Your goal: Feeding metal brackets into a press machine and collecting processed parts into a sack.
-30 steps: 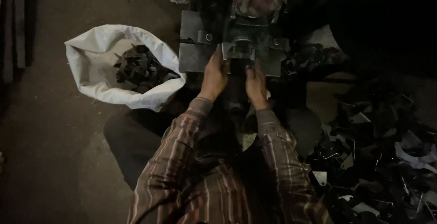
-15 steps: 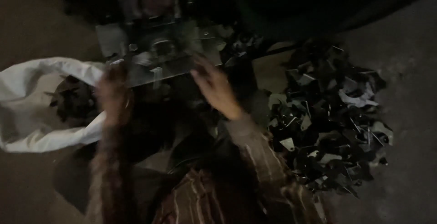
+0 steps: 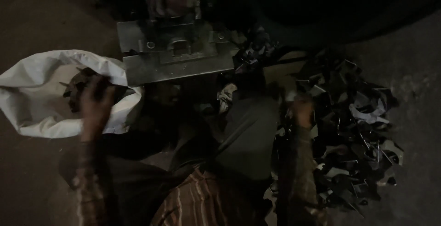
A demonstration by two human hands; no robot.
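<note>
Fingers of the left hand (image 3: 95, 104) hang loosely curled over the mouth of the white sack (image 3: 32, 102); whether they grip a piece cannot be told, as the hand is blurred. Dark metal pieces (image 3: 76, 88) lie inside the sack just beyond the fingertips. Right hand (image 3: 303, 111) is at the near edge of the scrap heap (image 3: 353, 129), fingers bent; their hold is too dim to judge. Between the hands stands a grey steel press block (image 3: 177, 53) with bolted plates. Floor (image 3: 413, 93) is bare, dusty concrete. Lighting is poor; the surroundings fall into shadow.
</note>
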